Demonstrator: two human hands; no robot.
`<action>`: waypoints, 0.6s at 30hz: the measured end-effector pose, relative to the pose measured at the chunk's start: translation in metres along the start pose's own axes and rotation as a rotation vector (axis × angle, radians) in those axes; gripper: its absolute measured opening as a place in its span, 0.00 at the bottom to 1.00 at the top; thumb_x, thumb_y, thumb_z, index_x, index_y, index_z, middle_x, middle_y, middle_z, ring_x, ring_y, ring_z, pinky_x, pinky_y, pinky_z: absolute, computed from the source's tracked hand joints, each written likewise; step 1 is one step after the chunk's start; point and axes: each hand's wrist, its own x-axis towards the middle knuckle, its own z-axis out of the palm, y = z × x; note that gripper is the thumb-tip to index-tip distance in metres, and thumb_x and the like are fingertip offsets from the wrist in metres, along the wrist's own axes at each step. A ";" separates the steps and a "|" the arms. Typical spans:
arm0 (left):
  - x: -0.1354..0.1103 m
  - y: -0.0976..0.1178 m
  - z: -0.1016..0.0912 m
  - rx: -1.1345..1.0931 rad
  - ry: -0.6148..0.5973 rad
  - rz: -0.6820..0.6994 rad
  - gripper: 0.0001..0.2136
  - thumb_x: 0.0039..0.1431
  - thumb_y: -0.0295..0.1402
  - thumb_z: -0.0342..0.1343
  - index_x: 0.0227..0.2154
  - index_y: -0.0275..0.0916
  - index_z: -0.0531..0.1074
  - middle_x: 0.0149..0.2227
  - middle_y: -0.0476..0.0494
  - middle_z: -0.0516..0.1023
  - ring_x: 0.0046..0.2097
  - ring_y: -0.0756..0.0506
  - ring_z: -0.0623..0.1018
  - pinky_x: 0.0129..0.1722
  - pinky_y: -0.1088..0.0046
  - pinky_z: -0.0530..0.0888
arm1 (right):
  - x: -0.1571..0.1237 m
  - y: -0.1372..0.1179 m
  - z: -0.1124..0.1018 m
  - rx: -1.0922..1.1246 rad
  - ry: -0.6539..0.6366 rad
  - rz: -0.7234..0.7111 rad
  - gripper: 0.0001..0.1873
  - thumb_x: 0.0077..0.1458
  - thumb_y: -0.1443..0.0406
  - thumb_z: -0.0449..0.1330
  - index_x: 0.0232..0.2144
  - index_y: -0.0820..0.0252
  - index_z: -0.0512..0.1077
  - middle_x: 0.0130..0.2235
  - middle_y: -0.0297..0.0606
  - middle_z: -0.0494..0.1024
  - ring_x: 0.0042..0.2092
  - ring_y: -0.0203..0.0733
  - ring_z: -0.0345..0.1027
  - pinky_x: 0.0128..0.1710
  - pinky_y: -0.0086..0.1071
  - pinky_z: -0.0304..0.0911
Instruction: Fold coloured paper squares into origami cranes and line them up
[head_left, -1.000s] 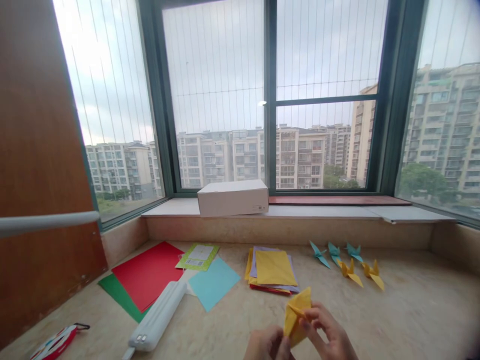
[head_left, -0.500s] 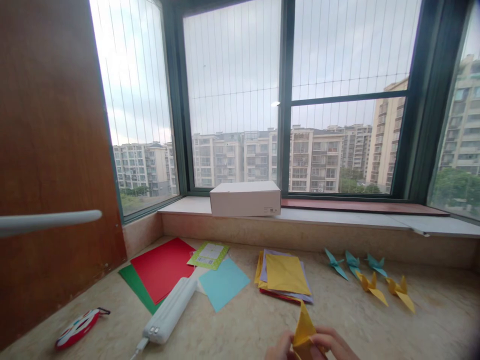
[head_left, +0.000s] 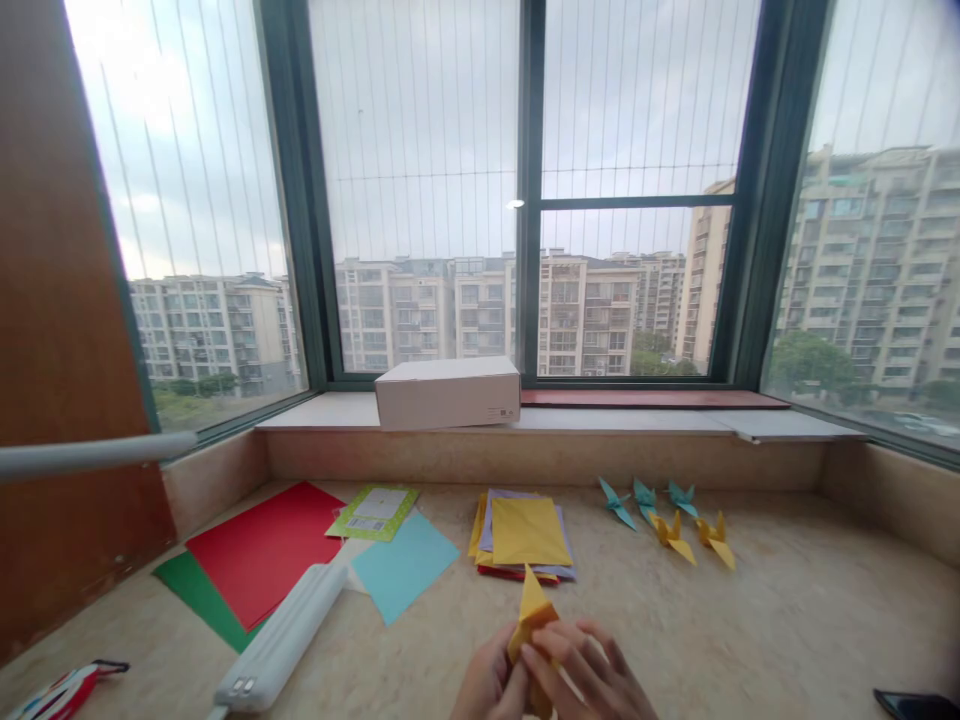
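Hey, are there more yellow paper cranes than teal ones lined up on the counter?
No, the row holds three teal cranes and only two yellow cranes in front of them.

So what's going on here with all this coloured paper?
A person holds a folded yellow paper in both hands, the left hand and right hand pinching it low over the stone ledge. Just beyond it lies a stack of coloured sheets. To the right sit five small paper birds, three teal and two yellow. A red sheet and a blue sheet lie to the left.
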 end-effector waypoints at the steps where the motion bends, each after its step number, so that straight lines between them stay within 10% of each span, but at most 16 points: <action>1: 0.001 0.000 -0.001 -0.049 0.008 -0.050 0.26 0.52 0.56 0.58 0.39 0.36 0.76 0.32 0.41 0.78 0.36 0.43 0.77 0.38 0.68 0.72 | 0.001 -0.001 0.002 0.020 0.073 0.066 0.17 0.60 0.74 0.50 0.46 0.59 0.75 0.37 0.38 0.83 0.42 0.41 0.76 0.50 0.36 0.63; 18: 0.000 -0.017 -0.005 -0.490 0.056 -0.305 0.31 0.42 0.51 0.68 0.49 0.41 0.76 0.43 0.39 0.80 0.46 0.37 0.79 0.49 0.59 0.74 | 0.010 -0.004 -0.009 0.167 0.103 0.133 0.12 0.62 0.73 0.51 0.35 0.57 0.73 0.26 0.31 0.78 0.28 0.35 0.69 0.42 0.35 0.62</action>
